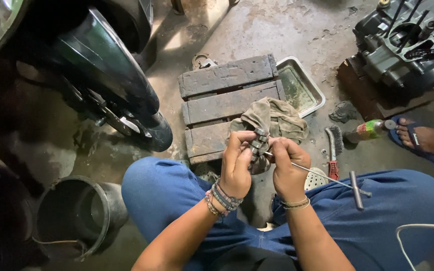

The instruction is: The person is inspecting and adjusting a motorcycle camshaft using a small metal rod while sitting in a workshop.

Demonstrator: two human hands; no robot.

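My left hand (238, 163) grips a small ribbed metal shaft part (257, 143), holding it upright between my knees. My right hand (286, 168) holds a thin T-handle tool (327, 178), its tip set against the side of the metal part and its handle end resting over my right thigh. A dirty beige rag (277, 118) lies just beyond both hands, draped over a small wooden pallet (222, 95). Beaded bracelets circle both wrists.
A metal tray (302, 88) sits behind the pallet. A wire brush (333, 145) and a green bottle (370, 129) lie at right, near another person's sandalled foot (420, 138). An engine block (408, 45) stands far right, a motorcycle wheel (111, 75) left, a black bucket (79, 213) lower left.
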